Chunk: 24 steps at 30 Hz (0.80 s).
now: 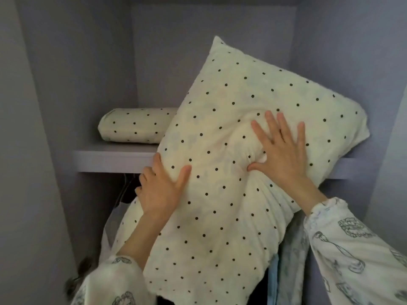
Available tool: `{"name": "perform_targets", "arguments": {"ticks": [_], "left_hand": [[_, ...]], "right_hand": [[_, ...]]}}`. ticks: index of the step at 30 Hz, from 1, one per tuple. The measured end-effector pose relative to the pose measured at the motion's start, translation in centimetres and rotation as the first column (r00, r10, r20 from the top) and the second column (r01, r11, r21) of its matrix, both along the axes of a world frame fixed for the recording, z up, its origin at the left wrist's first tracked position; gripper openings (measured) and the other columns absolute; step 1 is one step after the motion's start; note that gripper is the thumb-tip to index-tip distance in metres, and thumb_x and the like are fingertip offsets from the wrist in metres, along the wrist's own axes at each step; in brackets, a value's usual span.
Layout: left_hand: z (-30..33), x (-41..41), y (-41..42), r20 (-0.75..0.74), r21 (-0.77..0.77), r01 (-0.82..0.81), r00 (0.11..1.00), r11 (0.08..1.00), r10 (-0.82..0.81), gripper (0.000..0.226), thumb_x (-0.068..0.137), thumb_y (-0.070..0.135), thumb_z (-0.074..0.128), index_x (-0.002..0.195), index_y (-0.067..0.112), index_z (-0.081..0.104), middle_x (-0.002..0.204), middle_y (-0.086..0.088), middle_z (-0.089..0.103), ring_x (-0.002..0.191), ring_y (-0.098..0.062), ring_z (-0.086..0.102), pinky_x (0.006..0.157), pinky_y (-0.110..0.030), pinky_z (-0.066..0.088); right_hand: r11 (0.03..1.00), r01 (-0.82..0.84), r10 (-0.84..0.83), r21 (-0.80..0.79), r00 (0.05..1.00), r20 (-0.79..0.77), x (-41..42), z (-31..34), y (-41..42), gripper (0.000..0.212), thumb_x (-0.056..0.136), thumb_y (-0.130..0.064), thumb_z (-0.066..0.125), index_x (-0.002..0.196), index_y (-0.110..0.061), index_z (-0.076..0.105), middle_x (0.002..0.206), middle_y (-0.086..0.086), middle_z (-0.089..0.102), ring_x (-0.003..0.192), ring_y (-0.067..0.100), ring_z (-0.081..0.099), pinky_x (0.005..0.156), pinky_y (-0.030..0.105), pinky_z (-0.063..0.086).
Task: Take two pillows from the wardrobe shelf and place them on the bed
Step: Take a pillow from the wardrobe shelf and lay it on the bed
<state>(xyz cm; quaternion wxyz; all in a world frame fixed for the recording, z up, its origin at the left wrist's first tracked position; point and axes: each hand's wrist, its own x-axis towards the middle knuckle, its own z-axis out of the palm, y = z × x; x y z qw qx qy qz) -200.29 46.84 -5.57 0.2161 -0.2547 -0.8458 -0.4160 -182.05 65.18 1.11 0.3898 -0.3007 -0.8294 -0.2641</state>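
A large cream pillow with black dots [231, 133] leans tilted over the front edge of the wardrobe shelf [114, 158], its lower end hanging below the shelf towards me. My left hand [160, 190] grips its left edge, thumb on the front and fingers curled round behind. My right hand [279, 150] lies spread on the pillow's front with straight fingers and presses a dent into it. A second, matching pillow [132, 126] lies flat at the back left of the shelf, partly hidden behind the first.
The wardrobe's grey side walls [44, 106] stand close on both sides. Under the shelf hang clothes, among them a pale blue garment [293, 249], with wire hangers [125, 188] at the left. More cream dotted fabric [127, 221] shows below my left hand.
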Motion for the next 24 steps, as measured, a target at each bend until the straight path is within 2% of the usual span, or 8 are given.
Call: {"name": "perform_targets", "arguments": {"ticks": [5, 7, 9, 13, 16, 19, 21, 24], "left_hand": [[-3.5, 1.4, -0.6, 0.209, -0.006, 0.148, 0.967, 0.989, -0.144, 0.097, 0.071, 0.075, 0.044, 0.143, 0.022, 0.004, 0.139, -0.019, 0.031, 0.124, -0.039, 0.036, 0.098, -0.057, 0.035], [-3.1, 1.7, -0.8, 0.097, 0.04, 0.17, 0.98, 0.985, -0.173, 0.099, 0.071, 0.073, 0.048, 0.143, 0.023, 0.0, 0.145, -0.018, 0.023, 0.13, -0.038, 0.029, 0.104, -0.059, 0.028], [-1.3, 1.9, -0.5, -0.143, 0.055, 0.199, 0.971, 0.978, -0.19, 0.099, 0.073, 0.074, 0.045, 0.144, 0.025, -0.002, 0.151, -0.019, 0.013, 0.138, -0.036, 0.015, 0.108, -0.061, 0.018], [4.2, 2.6, 3.0, -0.492, -0.112, 0.168, 0.847, 0.979, -0.202, 0.093, 0.072, 0.079, 0.037, 0.145, 0.036, -0.001, 0.156, -0.014, -0.001, 0.142, -0.038, -0.002, 0.103, -0.069, 0.009], [5.3, 2.1, 4.9, -0.462, -0.168, 0.103, 0.871, 0.98, -0.17, 0.094, 0.07, 0.079, 0.039, 0.144, 0.04, -0.005, 0.157, -0.009, -0.007, 0.142, -0.036, -0.006, 0.102, -0.072, 0.011], [4.6, 0.6, 5.6, -0.419, -0.132, 0.111, 0.894, 0.985, -0.157, 0.094, 0.067, 0.083, 0.036, 0.141, 0.047, -0.009, 0.157, -0.001, -0.007, 0.143, -0.032, -0.004, 0.104, -0.069, 0.014], [4.6, 0.1, 5.8, -0.417, -0.124, 0.13, 0.893, 0.984, -0.17, 0.094, 0.065, 0.085, 0.034, 0.14, 0.049, -0.009, 0.157, 0.0, -0.007, 0.143, -0.033, -0.002, 0.104, -0.068, 0.016], [4.9, -0.4, 5.9, -0.391, -0.121, 0.188, 0.894, 0.975, -0.221, 0.095, 0.062, 0.087, 0.032, 0.139, 0.051, -0.01, 0.157, -0.001, -0.009, 0.143, -0.035, -0.003, 0.105, -0.066, 0.017]], "right_hand": [[0.999, -0.017, 0.013, -0.038, 0.995, -0.102, 0.7, -2.1, -0.9, 0.12, 0.056, -0.054, 0.077, 0.147, -0.032, 0.003, 0.154, -0.004, -0.009, 0.144, 0.022, -0.005, 0.11, 0.054, -0.011], [0.999, -0.014, 0.01, -0.041, 0.996, -0.087, 0.8, -2.2, -0.9, 0.121, 0.057, -0.054, 0.077, 0.147, -0.031, 0.001, 0.154, -0.003, -0.009, 0.144, 0.022, -0.006, 0.11, 0.055, -0.01], [0.999, -0.021, 0.018, -0.037, 0.997, -0.069, 0.9, -2.1, -0.6, 0.119, 0.058, -0.055, 0.076, 0.148, -0.029, 0.002, 0.154, -0.001, -0.008, 0.144, 0.023, -0.005, 0.11, 0.056, -0.007], [0.998, -0.062, 0.062, -0.007, 0.996, -0.066, 1.3, -2.0, 0.0, 0.113, 0.06, -0.057, 0.074, 0.148, -0.022, 0.013, 0.156, 0.003, 0.005, 0.142, 0.022, 0.0, 0.112, 0.059, 0.002], [0.998, -0.049, 0.042, -0.045, 0.989, -0.142, 1.8, -3.2, 0.3, 0.103, 0.067, -0.064, 0.063, 0.147, -0.021, 0.017, 0.155, 0.002, 0.007, 0.143, 0.023, 0.002, 0.111, 0.061, 0.002], [0.976, -0.091, 0.017, -0.196, 0.936, -0.351, 2.3, -5.7, 0.5, 0.09, 0.075, -0.07, 0.046, 0.147, -0.028, 0.01, 0.154, -0.003, -0.003, 0.143, 0.022, -0.005, 0.111, 0.06, 0.003], [0.938, -0.196, 0.033, -0.286, 0.871, -0.489, 2.5, -7.2, 0.7, 0.089, 0.075, -0.069, 0.044, 0.146, -0.029, 0.008, 0.154, -0.001, -0.007, 0.144, 0.028, -0.006, 0.113, 0.056, 0.012], [0.832, -0.404, 0.118, -0.38, 0.797, -0.592, 3.0, -8.1, 1.2, 0.093, 0.07, -0.07, 0.047, 0.142, -0.039, -0.004, 0.151, -0.01, -0.02, 0.143, 0.025, -0.012, 0.115, 0.046, 0.007]]}}
